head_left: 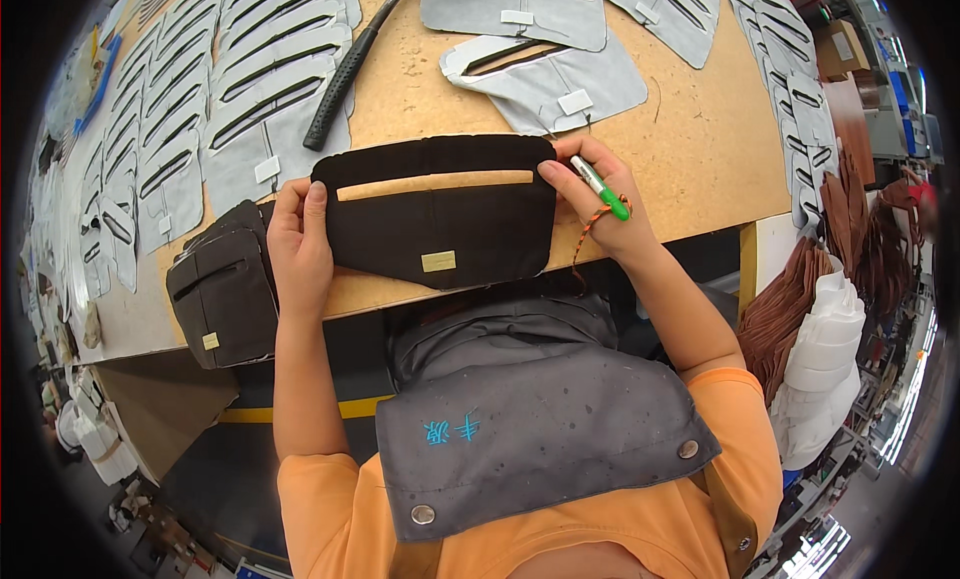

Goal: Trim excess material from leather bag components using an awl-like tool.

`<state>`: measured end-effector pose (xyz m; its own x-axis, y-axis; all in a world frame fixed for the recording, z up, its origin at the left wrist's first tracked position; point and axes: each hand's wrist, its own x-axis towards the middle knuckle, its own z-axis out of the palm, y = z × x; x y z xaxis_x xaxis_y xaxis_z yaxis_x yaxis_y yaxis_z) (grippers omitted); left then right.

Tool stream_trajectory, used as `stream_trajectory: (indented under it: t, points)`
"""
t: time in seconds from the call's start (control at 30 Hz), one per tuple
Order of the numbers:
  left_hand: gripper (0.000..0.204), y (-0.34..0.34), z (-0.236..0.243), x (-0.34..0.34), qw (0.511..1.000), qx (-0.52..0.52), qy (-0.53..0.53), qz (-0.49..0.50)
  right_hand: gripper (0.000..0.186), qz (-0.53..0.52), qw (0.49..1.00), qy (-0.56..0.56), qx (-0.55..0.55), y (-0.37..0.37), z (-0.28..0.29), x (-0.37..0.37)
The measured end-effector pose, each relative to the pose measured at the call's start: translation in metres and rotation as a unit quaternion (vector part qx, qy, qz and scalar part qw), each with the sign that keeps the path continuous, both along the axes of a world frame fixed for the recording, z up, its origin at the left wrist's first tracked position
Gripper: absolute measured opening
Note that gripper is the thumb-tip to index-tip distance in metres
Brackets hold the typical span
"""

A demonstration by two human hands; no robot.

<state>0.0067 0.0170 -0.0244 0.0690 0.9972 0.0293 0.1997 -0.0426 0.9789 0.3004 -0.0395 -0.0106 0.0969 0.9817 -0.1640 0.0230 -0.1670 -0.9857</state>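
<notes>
A black fabric panel [390, 234] with a long slit near its upper edge and a small pale label is held up over the table's front edge. Tan table surface shows through the slit. My left hand [302, 241] grips its left side, thumb in front. At the upper right corner my right hand [605, 194] pinches the panel between thumb and fingers. A green-and-white marker pen [602, 187], with an orange-and-dark cord, rests in that same right hand. Beside my left forearm, a pile of similar black panels [225, 289] hangs partly over the edge.
Rows of grey slit pieces with white tags [270, 79] cover the table's left. More grey pieces [550, 84] lie at the far side. A black-handled hammer-like tool [345, 89], its head out of view, lies between. Brown fabric [785, 299] and white material [825, 354] hang at the right.
</notes>
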Motion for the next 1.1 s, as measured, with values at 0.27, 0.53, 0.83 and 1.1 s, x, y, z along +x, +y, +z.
stream_trajectory:
  t: [0.27, 0.53, 0.83, 1.1]
  points:
    - [0.019, 0.000, -0.002, 0.003, 0.992, 0.081, 0.091, 0.031, 0.013, -0.031, 0.994, 0.100, -0.027, 0.005, -0.002, -0.002]
    - [0.019, -0.002, 0.004, 0.014, 0.988, 0.096, 0.112, 0.044, 0.014, -0.072, 0.967, 0.242, -0.031, 0.004, -0.004, 0.001]
    - [0.012, -0.018, 0.045, 0.000, 0.983, 0.140, 0.096, 0.064, 0.016, 0.013, 0.945, 0.304, -0.117, -0.025, 0.019, 0.000]
    - [0.013, -0.042, 0.076, -0.035, 0.981, 0.152, 0.111, 0.047, 0.033, 0.140, 0.873, 0.454, -0.107, -0.025, 0.034, -0.021]
